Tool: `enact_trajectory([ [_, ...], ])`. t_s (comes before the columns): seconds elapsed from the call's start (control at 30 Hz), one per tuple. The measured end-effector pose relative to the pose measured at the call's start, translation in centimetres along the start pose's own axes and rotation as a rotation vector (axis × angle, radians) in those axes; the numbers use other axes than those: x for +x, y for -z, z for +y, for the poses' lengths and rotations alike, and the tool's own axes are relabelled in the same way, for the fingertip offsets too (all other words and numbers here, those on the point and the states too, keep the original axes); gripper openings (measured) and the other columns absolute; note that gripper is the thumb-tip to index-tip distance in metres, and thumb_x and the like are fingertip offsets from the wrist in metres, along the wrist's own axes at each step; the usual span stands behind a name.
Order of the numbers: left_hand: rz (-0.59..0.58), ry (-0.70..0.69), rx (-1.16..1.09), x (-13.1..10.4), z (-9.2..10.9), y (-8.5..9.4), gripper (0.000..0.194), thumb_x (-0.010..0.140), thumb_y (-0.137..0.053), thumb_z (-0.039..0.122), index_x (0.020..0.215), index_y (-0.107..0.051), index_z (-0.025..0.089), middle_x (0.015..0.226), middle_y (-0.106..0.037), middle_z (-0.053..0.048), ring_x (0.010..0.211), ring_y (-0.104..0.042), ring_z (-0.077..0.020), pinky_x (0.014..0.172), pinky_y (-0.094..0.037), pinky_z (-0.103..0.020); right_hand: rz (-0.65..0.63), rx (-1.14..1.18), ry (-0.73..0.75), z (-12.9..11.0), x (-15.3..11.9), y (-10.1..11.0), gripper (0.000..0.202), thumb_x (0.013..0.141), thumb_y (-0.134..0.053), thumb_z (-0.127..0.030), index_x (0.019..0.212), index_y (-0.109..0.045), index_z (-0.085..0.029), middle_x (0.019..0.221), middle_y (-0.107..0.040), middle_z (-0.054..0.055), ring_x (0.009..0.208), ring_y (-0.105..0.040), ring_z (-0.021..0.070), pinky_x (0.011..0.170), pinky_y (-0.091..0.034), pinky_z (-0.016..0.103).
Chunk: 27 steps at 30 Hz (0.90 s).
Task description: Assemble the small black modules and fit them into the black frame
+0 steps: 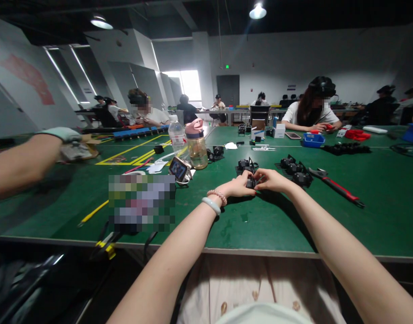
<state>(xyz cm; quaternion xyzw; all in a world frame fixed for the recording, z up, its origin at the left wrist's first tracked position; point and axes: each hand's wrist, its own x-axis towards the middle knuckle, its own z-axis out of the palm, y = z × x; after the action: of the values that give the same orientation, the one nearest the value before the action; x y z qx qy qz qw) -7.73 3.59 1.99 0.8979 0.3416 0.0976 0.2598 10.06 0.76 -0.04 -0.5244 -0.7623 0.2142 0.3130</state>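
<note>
Both of my hands meet over the green table at a small black part (251, 182). My left hand (239, 185) is closed on it from the left, with a beaded bracelet and a pale bangle at the wrist. From the right, the curled fingers of my right hand (273, 181) pinch the same part. Fingers hide much of it, so its exact kind is unclear. Right behind sits a cluster of black parts (243, 164). A second black cluster (296, 171) lies to the right, beside a wrench (338, 185) with a red and black handle.
Left of my hands stand a pink-lidded bottle (197, 150), a clear water bottle (177, 137) and a small lit display (179, 169). Another person's blurred arm (20, 166) reaches in from the left. Farther back are a blue bin (313, 140) and a seated person (309, 105).
</note>
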Motion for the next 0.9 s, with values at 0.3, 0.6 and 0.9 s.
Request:
enact_trajectory([
  [0.3, -0.001, -0.005, 0.025, 0.02, -0.08, 0.03, 0.062, 0.058, -0.059, 0.04, 0.11, -0.031, 0.02, 0.105, -0.051, -0.006, 0.093, -0.051, -0.0215, 0.079, -0.039, -0.032, -0.025, 0.064, -0.003, 0.3, 0.08, 0.07, 0.036, 0.056, -0.065, -0.03, 0.087, -0.055, -0.016, 0.081, -0.06, 0.002, 0.068, -0.055, 0.0123, 0.061, -0.043, 0.024],
  [0.6, -0.002, -0.015, 0.027, 0.12, -0.23, -0.14, 0.061, 0.059, -0.058, 0.04, 0.109, -0.031, 0.02, 0.102, -0.051, -0.006, 0.09, -0.051, -0.02, 0.078, -0.039, -0.031, -0.067, 0.099, 0.002, 0.74, 0.12, 0.11, 0.035, 0.059, -0.064, -0.031, 0.089, -0.056, -0.014, 0.08, -0.061, 0.003, 0.07, -0.056, 0.0129, 0.063, -0.044, 0.024],
  [0.9, -0.002, -0.037, 0.034, 0.35, -0.77, -0.33, 0.062, 0.059, -0.057, 0.04, 0.111, -0.031, 0.019, 0.098, -0.05, -0.005, 0.086, -0.051, -0.0176, 0.076, -0.04, -0.03, -0.076, 0.084, 0.005, 0.45, -0.03, 0.25, 0.031, 0.063, -0.06, -0.032, 0.089, -0.059, -0.015, 0.08, -0.062, 0.003, 0.072, -0.056, 0.0134, 0.064, -0.044, 0.024],
])
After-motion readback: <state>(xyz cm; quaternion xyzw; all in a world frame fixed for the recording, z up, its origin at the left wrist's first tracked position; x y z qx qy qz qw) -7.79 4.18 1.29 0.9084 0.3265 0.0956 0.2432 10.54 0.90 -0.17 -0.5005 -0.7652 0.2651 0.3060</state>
